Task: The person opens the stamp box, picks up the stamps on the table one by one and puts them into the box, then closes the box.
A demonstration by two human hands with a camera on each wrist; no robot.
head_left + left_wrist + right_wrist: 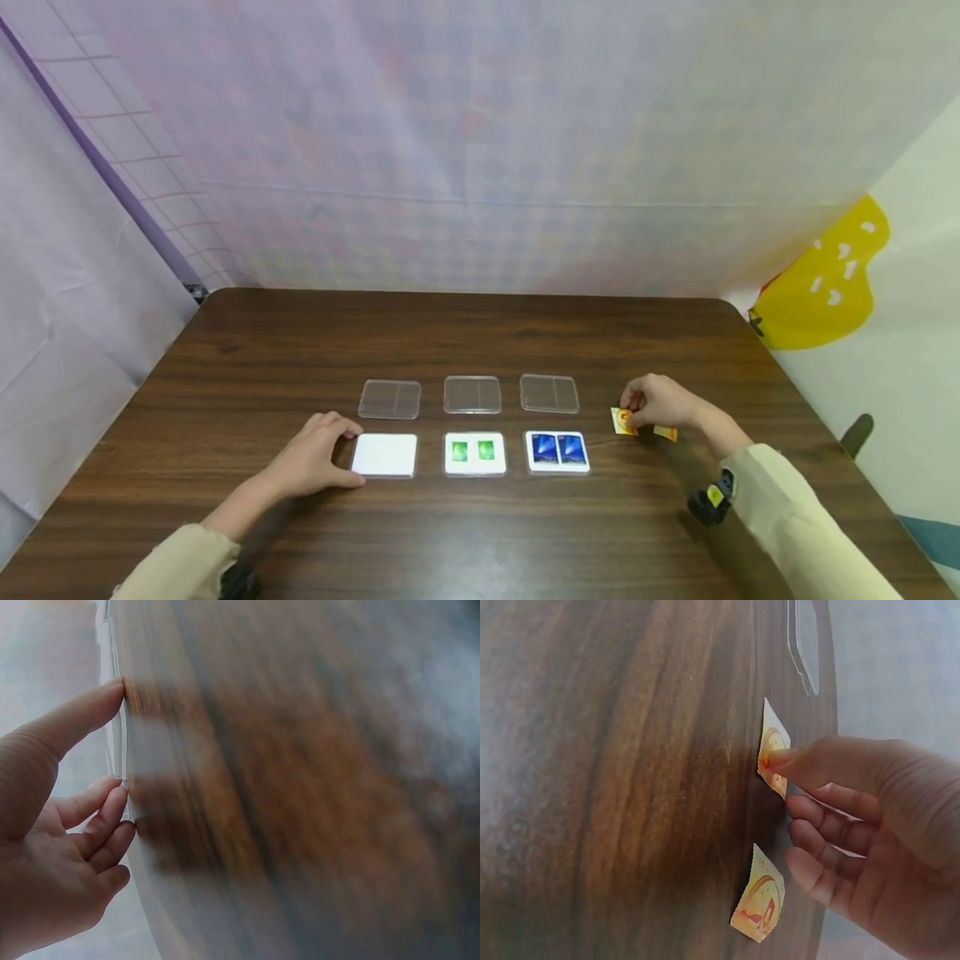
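Yellow-orange, the square paper stamp (773,736) on the right of the brown wood-grained desk (480,333) was pinched in the right grip (662,402), presumably for its thinness, while the left grip (318,454) clasped a clear-rimmed white rectangular case (385,456) by opposite edges, apparently steadying it.

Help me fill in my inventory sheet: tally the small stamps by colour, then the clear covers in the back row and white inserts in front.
Green stamps: 2
Blue stamps: 2
Yellow-orange stamps: 2
Clear covers: 3
White inserts: 3
Total: 12
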